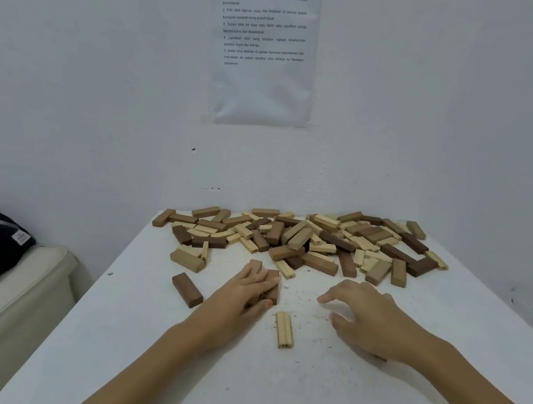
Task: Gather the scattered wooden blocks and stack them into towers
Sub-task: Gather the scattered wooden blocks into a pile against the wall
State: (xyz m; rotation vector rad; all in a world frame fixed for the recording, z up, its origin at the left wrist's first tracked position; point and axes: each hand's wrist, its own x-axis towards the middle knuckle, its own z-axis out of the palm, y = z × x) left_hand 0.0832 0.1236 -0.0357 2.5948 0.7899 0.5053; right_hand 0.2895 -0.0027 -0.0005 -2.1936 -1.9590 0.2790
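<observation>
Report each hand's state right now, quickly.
Left hand: grips brown blocks.
Right hand: open, fingers loosely curled, holding nothing visible.

Pile of wooden blocks [304,241]: pale, tan and dark brown, lying flat or tilted, crossed at random, upper centre to right of frame, at far edge of tabletop [134,354].
Dark brown block [187,290]: alone, flat, diagonal, left of centre.
Pale grooved block [284,330]: alone, flat, at centre, long side nearly up-down in frame.
Brown blocks [271,288]: side by side, just below pile, partly hidden under left grip [245,293], which holds them.
</observation>
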